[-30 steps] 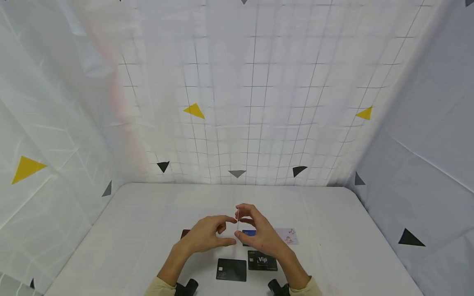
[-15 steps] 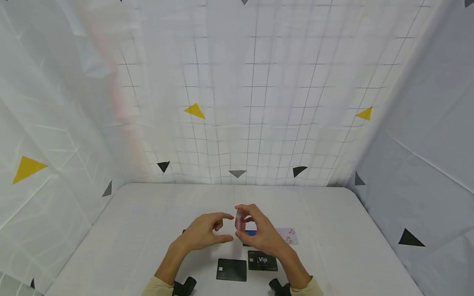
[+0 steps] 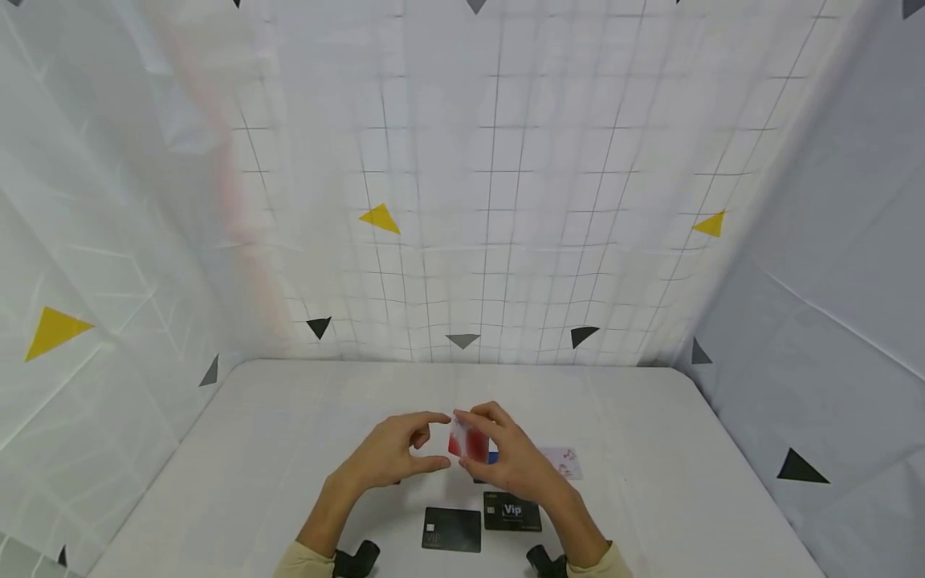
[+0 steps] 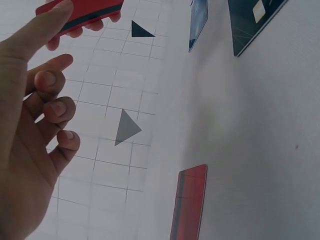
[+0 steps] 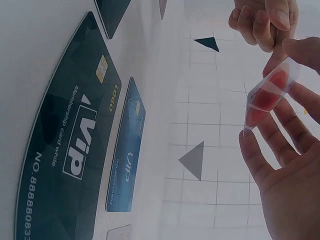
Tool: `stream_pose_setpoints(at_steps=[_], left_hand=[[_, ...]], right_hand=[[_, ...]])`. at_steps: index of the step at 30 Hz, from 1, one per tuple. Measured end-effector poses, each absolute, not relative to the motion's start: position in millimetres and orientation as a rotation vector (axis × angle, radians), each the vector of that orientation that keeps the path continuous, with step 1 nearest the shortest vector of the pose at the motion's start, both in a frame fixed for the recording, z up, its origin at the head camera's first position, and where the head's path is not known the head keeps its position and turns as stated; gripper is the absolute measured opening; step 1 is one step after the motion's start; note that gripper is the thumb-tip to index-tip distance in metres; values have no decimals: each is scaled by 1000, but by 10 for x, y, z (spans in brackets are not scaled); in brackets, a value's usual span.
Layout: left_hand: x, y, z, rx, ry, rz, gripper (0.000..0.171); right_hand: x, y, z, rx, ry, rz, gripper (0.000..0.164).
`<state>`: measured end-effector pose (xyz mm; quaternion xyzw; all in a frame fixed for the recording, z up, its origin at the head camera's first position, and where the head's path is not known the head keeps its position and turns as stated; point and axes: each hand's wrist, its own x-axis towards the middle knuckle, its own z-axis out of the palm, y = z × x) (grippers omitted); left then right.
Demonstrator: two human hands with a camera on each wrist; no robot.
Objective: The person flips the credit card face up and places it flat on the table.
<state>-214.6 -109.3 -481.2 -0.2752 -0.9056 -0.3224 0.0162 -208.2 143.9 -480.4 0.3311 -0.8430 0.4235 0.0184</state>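
Observation:
Between its thumb and fingers my right hand [image 3: 513,453] holds a red-and-white card [image 3: 468,441] above the table. In the left wrist view, the raised card's [image 4: 92,12] red side has a dark stripe. My left hand [image 3: 393,453] hovers at the card's left, thumb and index finger apart with a gap between them; whether a fingertip touches the card I cannot tell. Below lie a dark VIP card [image 3: 451,530] and a black Vip card [image 3: 513,511]. A blue card [image 5: 127,155] lies partly hidden behind my right hand in the head view.
A pale card with pink flowers [image 3: 564,462] lies right of my right hand. Another red card [image 4: 190,205] lies on the white table [image 3: 289,417], mostly hidden by my left hand in the head view. White sheeting [image 3: 448,160] surrounds the table.
The card in my right hand has turned from edge-on to show its red-and-white face. My left hand has drawn slightly left, its fingers parted from the card.

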Motion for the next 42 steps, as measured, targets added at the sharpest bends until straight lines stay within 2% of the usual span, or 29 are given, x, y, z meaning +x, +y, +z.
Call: stream_pose_setpoints(at_steps=[9, 15, 21, 42], left_hand=[[-2141, -1105, -4801, -864, -2780, -1011, 58], [-2145, -1113, -4794, -855, -2807, -988, 64], [-2141, -1101, -4800, -874, -2804, -987, 59], [-2177, -1262, -4798, -870, -2867, -955, 55]], right_hand=[[-2080, 1434, -4809, 1035, -2705, 1105, 60], [-2076, 1422, -4817, 1010, -2759, 978, 60], [-2076, 1410, -4830, 1006, -2778, 861, 61], [-2102, 1420, -4900, 985, -2865, 962, 58]])
